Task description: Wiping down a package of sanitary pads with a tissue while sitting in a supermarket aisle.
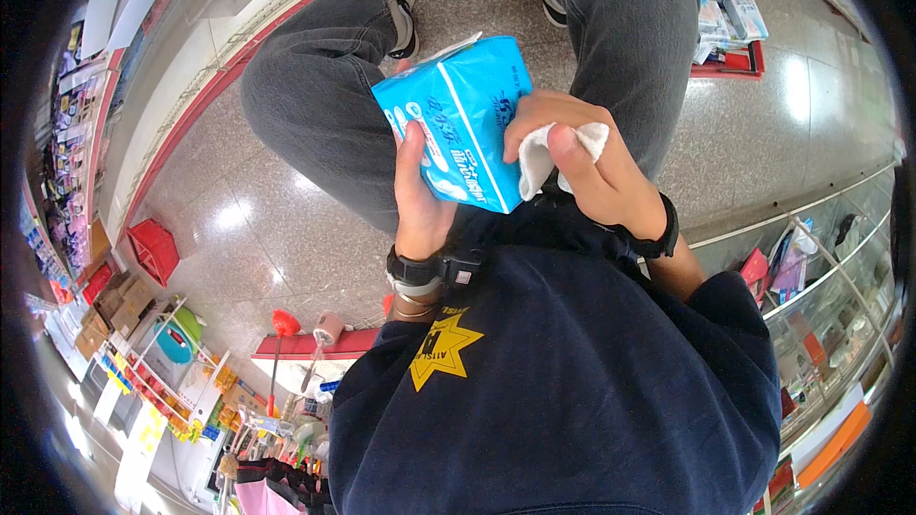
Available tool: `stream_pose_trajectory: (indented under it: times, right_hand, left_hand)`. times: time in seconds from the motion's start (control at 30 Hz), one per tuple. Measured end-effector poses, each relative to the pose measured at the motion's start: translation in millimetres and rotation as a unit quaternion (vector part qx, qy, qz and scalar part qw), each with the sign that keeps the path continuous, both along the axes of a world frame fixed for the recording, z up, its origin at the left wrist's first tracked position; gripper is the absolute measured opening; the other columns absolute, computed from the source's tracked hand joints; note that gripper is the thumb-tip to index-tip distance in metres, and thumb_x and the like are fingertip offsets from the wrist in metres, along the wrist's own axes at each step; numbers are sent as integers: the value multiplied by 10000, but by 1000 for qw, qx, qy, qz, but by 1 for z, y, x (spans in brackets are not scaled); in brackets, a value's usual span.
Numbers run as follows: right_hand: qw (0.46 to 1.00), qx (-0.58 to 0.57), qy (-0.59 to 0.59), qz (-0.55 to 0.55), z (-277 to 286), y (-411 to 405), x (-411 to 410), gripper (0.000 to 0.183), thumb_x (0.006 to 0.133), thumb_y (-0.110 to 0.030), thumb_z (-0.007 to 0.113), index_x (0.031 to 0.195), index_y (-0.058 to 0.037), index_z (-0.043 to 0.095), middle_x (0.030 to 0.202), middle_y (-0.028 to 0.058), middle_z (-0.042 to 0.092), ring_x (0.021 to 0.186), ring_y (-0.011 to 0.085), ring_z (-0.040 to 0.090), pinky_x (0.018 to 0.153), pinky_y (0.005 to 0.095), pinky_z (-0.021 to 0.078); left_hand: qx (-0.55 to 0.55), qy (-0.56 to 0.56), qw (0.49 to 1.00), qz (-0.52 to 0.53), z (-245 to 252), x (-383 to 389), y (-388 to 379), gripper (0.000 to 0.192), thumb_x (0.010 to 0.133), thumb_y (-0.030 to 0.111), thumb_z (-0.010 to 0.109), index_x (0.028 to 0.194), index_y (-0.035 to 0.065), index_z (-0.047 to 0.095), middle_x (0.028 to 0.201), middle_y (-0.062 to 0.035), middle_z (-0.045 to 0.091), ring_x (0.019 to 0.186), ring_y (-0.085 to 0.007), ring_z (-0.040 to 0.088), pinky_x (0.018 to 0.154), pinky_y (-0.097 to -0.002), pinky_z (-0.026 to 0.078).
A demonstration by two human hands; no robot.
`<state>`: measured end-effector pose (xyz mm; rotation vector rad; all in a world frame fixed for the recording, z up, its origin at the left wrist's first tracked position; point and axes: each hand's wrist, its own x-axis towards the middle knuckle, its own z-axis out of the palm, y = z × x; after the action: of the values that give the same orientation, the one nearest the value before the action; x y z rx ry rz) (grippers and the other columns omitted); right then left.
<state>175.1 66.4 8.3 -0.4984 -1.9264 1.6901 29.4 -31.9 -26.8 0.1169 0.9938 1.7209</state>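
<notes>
A blue plastic-wrapped pack of sanitary pads (465, 125) is held up between my knees, tilted, with printed writing on its faces. My left hand (418, 182) grips it from the left side, thumb lying on the front face. In my right hand (583, 157) a folded white cloth (540, 154) is pinched between thumb and fingers. The bent fingers of that hand rest against the right face of the pack. Its far side and underside are hidden from me.
A red basket (758, 68) filled with packaged goods stands on the floor beyond my right knee. Shop shelving (215, 68) with a red edge runs along the left. Near it sits a red container (154, 252). Glass display cases (823, 286) line the right, and a plunger (285, 323) stands behind my left arm.
</notes>
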Motion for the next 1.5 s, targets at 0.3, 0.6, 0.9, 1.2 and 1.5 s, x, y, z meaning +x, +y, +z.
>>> stream_pose_trajectory:
  times: [0.3,0.6,0.9,1.2,1.5]
  right_hand:
    - [995,-85,-5,-58,-2,19,2,512,997,-391,307,864,10,596,774,75,592,704,138,557,659,264,427]
    - [976,5,93,-199,0,46,2,675,991,-466,182,987,78,582,1111,259,595,1014,311,601,916,371,438]
    - [990,54,82,-105,-13,9,-12,389,985,-242,369,1090,30,626,1166,191,601,1140,324,548,989,381,397]
    - [998,-15,55,8,-8,-17,-3,292,949,-138,418,1083,8,634,1178,176,598,1147,328,543,1004,407,393]
    - [985,-155,36,-65,-23,0,31,509,992,-356,337,1015,56,636,1068,188,644,1007,265,610,906,335,433]
  left_hand:
    - [-16,42,996,-76,1,-1,-5,813,856,374,593,1444,85,111,1340,-161,390,1208,-255,471,989,-364,429]
    - [4,32,997,-75,-2,11,-1,807,873,355,578,1454,84,88,1327,-138,397,1189,-237,478,985,-349,420]
    - [-77,3,995,59,-5,6,2,521,952,425,408,1304,42,431,1274,-113,523,1152,-242,516,1002,-397,382]
    - [-63,12,992,113,-6,-26,-2,510,949,444,395,1280,61,461,1223,-104,556,1094,-258,542,972,-403,395]
    - [-20,4,996,89,-3,-28,-9,577,943,400,455,1412,109,289,1347,-113,447,1196,-244,480,999,-407,395]
